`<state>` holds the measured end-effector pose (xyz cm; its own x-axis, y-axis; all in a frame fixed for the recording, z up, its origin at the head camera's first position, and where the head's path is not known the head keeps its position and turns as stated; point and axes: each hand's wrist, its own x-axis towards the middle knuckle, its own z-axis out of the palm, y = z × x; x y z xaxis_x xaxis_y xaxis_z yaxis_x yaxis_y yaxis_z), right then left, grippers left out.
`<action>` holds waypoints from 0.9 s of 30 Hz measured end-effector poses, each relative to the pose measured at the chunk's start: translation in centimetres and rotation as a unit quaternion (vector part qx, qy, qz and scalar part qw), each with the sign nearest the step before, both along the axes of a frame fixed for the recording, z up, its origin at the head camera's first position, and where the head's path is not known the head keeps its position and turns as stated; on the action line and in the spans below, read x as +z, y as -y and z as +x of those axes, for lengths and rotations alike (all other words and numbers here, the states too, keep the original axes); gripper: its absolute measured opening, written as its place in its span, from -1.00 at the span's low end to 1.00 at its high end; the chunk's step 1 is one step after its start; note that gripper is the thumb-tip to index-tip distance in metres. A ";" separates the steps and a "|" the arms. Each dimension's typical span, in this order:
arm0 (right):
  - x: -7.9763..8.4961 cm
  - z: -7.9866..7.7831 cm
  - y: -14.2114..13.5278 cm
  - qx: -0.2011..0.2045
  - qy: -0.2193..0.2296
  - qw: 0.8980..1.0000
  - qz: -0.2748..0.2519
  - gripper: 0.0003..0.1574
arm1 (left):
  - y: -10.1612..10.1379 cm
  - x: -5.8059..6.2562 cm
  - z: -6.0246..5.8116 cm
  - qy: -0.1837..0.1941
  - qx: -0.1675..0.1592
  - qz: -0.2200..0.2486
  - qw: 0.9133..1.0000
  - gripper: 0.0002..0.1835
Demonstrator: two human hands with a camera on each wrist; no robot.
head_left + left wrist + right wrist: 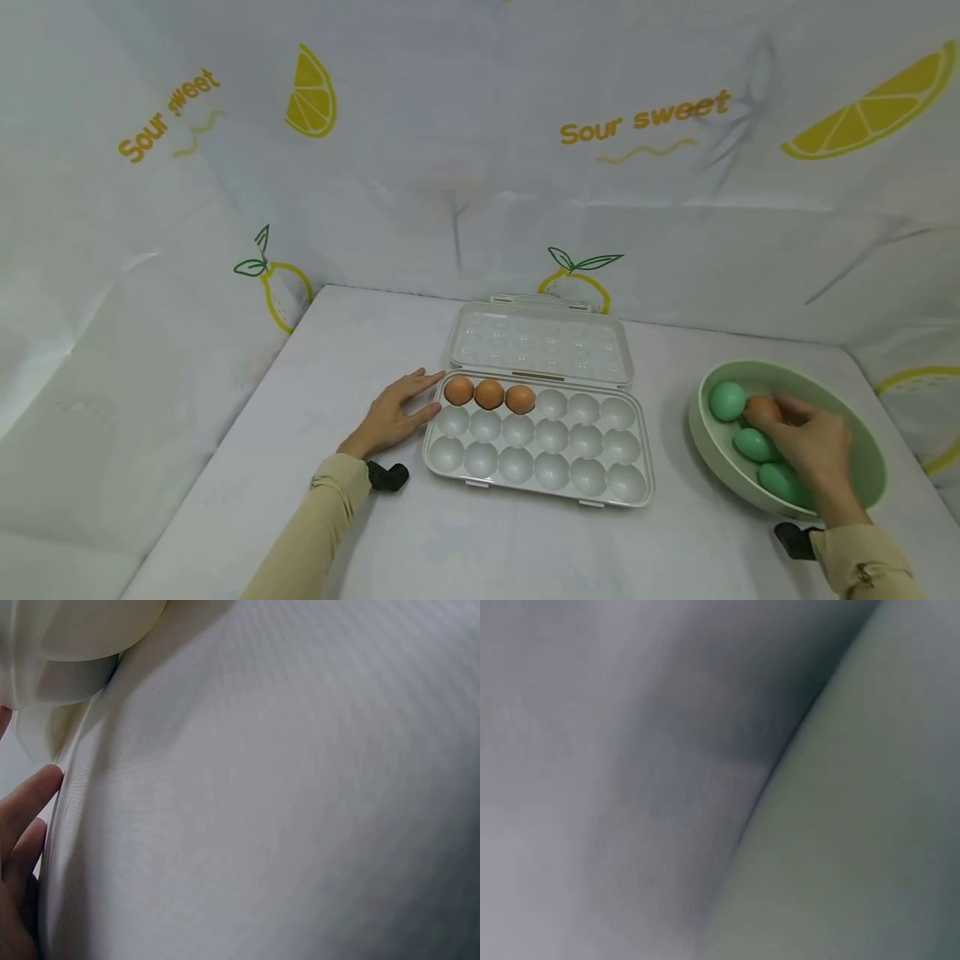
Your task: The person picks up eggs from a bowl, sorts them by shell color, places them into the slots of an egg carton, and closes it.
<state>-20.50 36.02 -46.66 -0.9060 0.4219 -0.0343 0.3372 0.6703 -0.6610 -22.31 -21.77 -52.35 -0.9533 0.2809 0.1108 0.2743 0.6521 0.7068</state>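
R hand [813, 437] pinching brown egg [762, 407], might crack vs bowl [703, 425] if grip slips; L hand [390, 418] fingers apart.

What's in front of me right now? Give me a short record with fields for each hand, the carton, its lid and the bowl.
Left hand: at the left edge of the carton, fingers extended
Right hand: inside the bowl, holding a brown egg
Carton: open, three brown eggs in the back row's left cups, other cups empty
Lid: see-through, folded back behind the carton
Bowl: pale green, right of the carton, at least three green eggs inside
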 end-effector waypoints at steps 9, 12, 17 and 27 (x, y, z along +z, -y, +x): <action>0.2 -0.3 1.2 -0.065 -0.028 0.995 -0.075 -0.22 | 0.1 0.0 0.0 -0.006 -0.003 0.001 1.000 -0.40; 0.3 -0.1 1.4 -0.072 -0.065 0.988 -0.119 -0.25 | 0.1 0.1 0.0 0.000 -0.001 0.001 1.000 -0.40; 0.7 0.1 1.4 -0.046 -0.129 0.971 -0.198 -0.28 | 0.1 0.1 0.0 0.006 0.001 0.000 1.000 -0.39; 1.7 0.3 2.8 -0.018 -0.138 0.966 -0.219 -0.19 | 0.1 0.1 0.1 0.001 0.003 0.000 1.000 -0.39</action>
<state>-20.16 33.20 -44.94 -0.8908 0.4538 0.0233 0.1267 0.2974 -0.9463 -22.22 -21.83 -52.27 -0.9550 0.2757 0.1095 0.2699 0.6541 0.7066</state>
